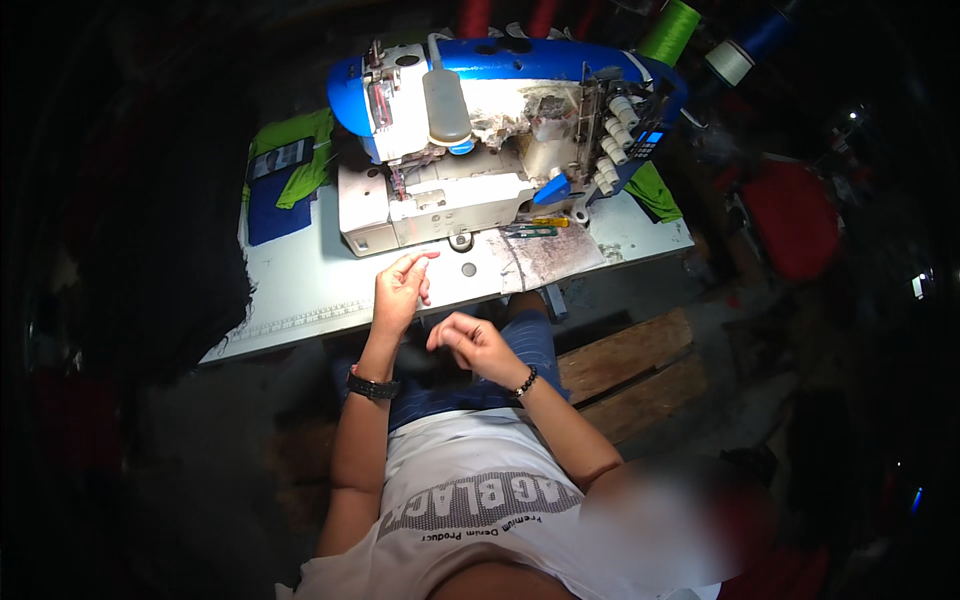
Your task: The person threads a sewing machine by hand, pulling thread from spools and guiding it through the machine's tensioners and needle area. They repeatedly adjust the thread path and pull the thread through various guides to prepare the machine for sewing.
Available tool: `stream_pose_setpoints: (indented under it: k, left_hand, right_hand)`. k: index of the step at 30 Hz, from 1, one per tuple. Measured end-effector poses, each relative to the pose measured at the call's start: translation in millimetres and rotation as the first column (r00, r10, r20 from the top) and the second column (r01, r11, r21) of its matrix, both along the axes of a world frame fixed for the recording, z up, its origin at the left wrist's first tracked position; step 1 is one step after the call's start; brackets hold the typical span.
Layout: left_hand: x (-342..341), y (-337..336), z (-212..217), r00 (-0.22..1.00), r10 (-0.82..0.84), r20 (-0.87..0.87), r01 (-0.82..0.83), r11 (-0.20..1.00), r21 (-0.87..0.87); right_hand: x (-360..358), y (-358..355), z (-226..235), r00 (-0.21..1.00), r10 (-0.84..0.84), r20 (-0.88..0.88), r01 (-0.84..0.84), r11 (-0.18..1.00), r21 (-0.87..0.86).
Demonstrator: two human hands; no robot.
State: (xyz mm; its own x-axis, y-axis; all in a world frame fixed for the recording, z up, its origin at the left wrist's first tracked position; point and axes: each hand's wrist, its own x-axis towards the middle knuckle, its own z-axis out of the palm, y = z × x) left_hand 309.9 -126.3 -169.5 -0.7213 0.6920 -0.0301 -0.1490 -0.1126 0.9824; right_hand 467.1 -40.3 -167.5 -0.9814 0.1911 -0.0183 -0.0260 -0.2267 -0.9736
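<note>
My left hand, a dark watch at its wrist, is raised over the front edge of the white table. Its thumb and fingertips come together in a pinch; anything between them is too small to make out. Lower and to the right, my right hand hovers above my lap with its fingers curled in. What it may hold is hidden. A blue and white sewing machine stands just beyond both hands, and neither touches it. Its lamp hangs in front of the machine's head.
Green and blue fabric lies left of the machine. Small thread snips and a yellow-handled tool rest at its front right. A ruler strip runs along the table edge. Green and white thread cones stand behind.
</note>
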Motion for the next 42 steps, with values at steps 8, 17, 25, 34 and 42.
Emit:
stream_pose_setpoints:
  k: [8,17,25,34,42]
  left_hand:
    - [15.8,-20.4,26.8,0.844,0.015,-0.536,-0.282,0.862,-0.421]
    - [9.5,-33.6,22.6,0.656,-0.044,-0.754,-0.393,0.832,-0.391]
    - [3.5,-43.3,18.3,0.485,-0.083,-0.871,-0.452,0.828,-0.331]
    - [-5.2,-50.7,5.1,0.323,-0.127,-0.938,-0.567,0.768,-0.299]
    - [-23.0,-67.4,68.3,0.073,-0.085,-0.994,-0.726,0.679,-0.111]
  right_hand:
    - [-10.7,172.4,92.6,0.383,-0.724,-0.574,0.91,0.187,0.37]
    - [-29.0,191.3,138.0,0.311,-0.632,-0.709,0.661,-0.393,0.64]
    - [-26.4,193.6,140.1,0.334,-0.623,-0.707,0.678,-0.363,0.639]
    - [-25.6,194.1,141.6,0.363,-0.631,-0.686,0.678,-0.326,0.659]
    - [-23.5,192.8,143.4,0.348,-0.655,-0.67,0.642,-0.354,0.68]
